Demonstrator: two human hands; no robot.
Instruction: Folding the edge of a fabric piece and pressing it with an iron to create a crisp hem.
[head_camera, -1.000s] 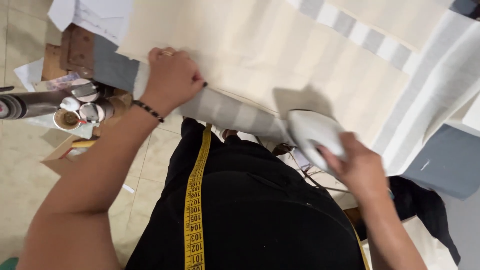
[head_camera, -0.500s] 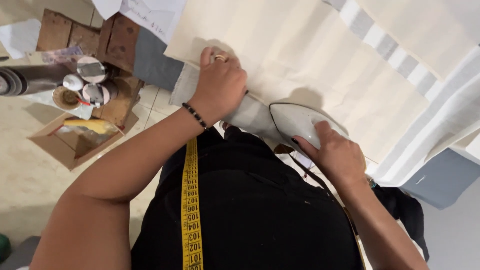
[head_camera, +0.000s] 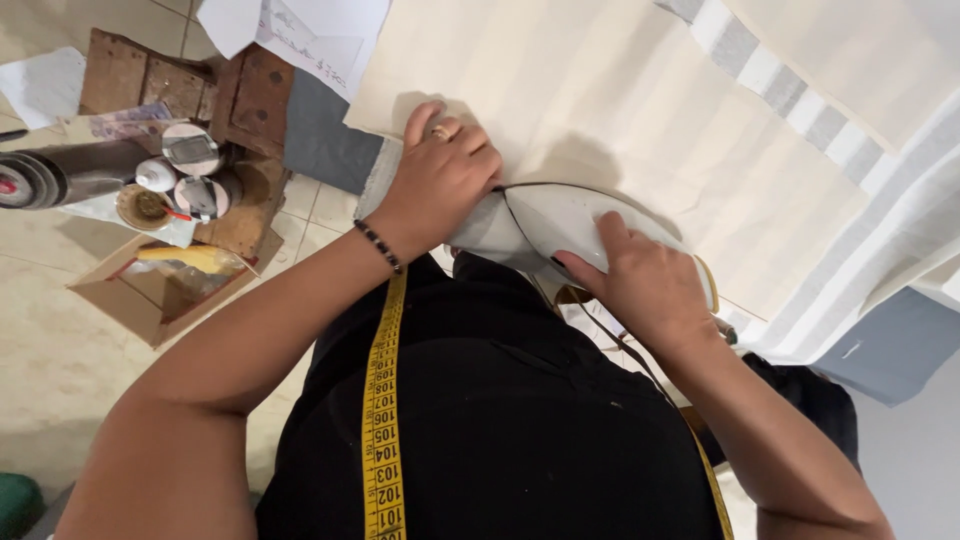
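Both arms reach forward from the body, bare to above the elbow. The left arm comes in from the lower left, bent at the elbow, forearm slanting up to the right; a dark beaded band sits at the wrist. The left hand (head_camera: 440, 180) lies palm down, knuckles raised, fingers curled and pressed together, a ring on one finger, the index stretched toward the far edge of the surface. The right arm rises from the lower right, forearm slanting up to the left. The right hand (head_camera: 640, 285) is closed in a grip, fingers wrapped, thumb pointing toward the left hand. The two hands sit near each other without touching.
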